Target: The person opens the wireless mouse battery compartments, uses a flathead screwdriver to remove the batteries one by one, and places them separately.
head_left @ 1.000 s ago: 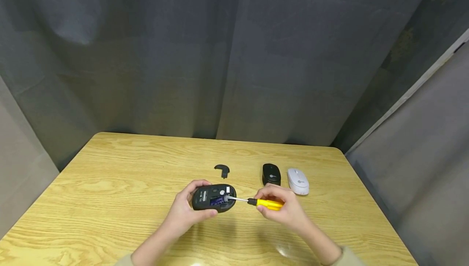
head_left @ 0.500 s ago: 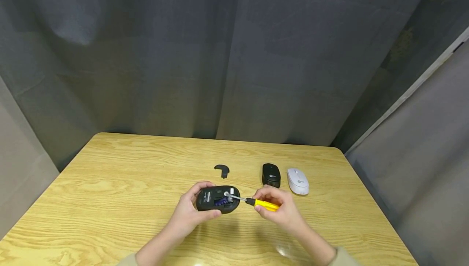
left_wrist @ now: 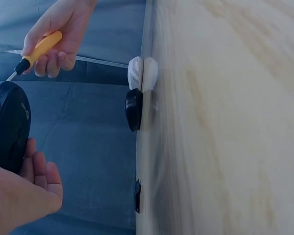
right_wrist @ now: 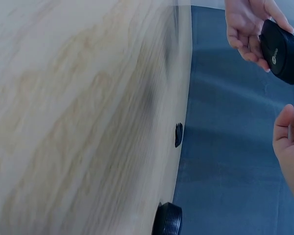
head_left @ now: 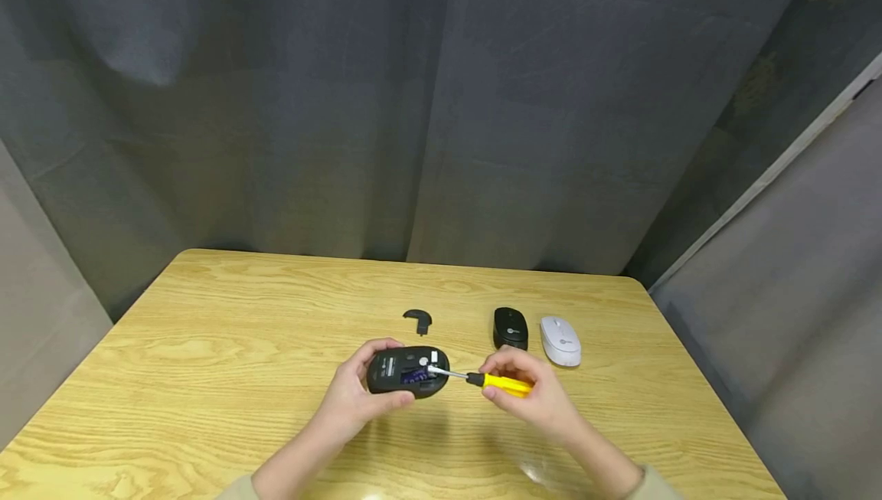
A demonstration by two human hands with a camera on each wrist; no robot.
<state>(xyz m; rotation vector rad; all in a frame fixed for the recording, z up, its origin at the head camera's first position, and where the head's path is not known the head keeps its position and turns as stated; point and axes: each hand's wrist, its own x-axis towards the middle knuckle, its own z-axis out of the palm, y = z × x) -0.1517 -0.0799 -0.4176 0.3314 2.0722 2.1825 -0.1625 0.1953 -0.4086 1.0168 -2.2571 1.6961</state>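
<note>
Two hands apart: left hand (head_left: 351, 389) clamped on a black mouse (head_left: 386, 385), held above the worktop (head_left: 207, 347), underside to the head camera; right hand (head_left: 534, 389) gripping a yellow-handled screwdriver (head_left: 507, 385), tip at the open compartment (head_left: 427, 383). Inside: blue-purple item (head_left: 413, 376). Underside print (head_left: 389, 366) and shell logo (left_wrist: 25, 110) illegible. Curved black piece (head_left: 419, 318), another black mouse (head_left: 510, 325) and white mouse (head_left: 561, 341) lie beyond.

The screwdriver (head_left: 477, 379) has edged rightward over the held mouse (head_left: 405, 362).
</note>
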